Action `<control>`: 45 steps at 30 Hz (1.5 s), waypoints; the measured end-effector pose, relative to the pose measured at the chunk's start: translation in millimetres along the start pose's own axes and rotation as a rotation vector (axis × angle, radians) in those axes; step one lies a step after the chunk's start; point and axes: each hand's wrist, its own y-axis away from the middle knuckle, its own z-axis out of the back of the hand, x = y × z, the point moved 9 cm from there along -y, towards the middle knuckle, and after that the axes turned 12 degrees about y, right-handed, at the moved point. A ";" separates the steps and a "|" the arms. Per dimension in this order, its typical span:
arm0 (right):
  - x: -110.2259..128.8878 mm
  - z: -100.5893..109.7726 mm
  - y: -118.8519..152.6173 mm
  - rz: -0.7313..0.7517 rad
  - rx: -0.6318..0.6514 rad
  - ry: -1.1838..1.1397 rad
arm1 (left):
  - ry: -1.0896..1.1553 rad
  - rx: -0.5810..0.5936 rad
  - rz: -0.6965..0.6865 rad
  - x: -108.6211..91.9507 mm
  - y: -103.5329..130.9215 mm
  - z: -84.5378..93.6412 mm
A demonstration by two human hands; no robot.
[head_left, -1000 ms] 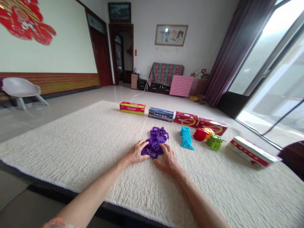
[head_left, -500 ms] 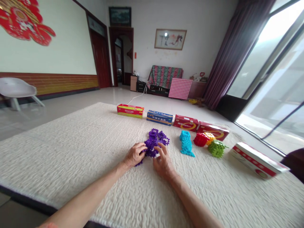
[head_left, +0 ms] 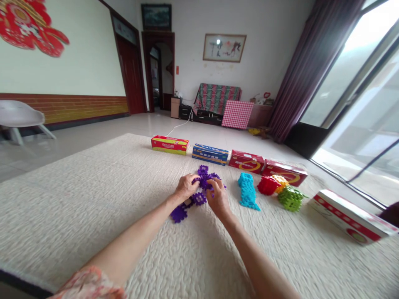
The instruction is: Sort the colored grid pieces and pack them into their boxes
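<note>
Several purple interlocking plastic blocks with notched edges lie spread in a loose pile on the quilted cover. At the pile's left side, my left hand has its thumb and fingers closed on a purple block. My right hand pinches at a purple block from the right, its fingers curled over the edge. Fingers partly hide both blocks. One purple block lies flat and apart at the near left, below my left wrist.
To the right stand joined blocks in blue, red, yellow and green. Behind are a red-and-yellow box, a blue box and two dark red boxes. A white-and-red box lies far right.
Both hands have shifted slightly away from me over the pile. The purple blocks are more spread out, and the ones nearest me now show uncovered. The view has moved a little.
</note>
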 end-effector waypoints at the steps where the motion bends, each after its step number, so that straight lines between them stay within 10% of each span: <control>1: -4.4 -1.4 -4.4 -0.004 0.010 0.031 | -0.006 0.000 0.029 3.1 -6.6 -3.4; 7: 8.7 9.9 0.0 0.059 -0.013 0.158 | 0.147 0.078 0.152 23.9 -12.7 -5.3; 12: 59.2 -5.8 26.2 0.261 0.244 0.020 | 0.218 0.103 0.191 35.7 8.7 16.2; 19: 87.1 -31.5 42.4 0.213 0.443 0.183 | 0.210 -0.100 0.300 67.5 26.9 27.1; 33: 78.5 -29.8 36.7 0.229 0.396 0.035 | 0.002 0.116 0.015 45.6 25.2 8.4; 45: 71.5 -20.0 40.2 0.253 0.394 0.055 | 0.151 0.445 0.155 43.2 39.3 5.7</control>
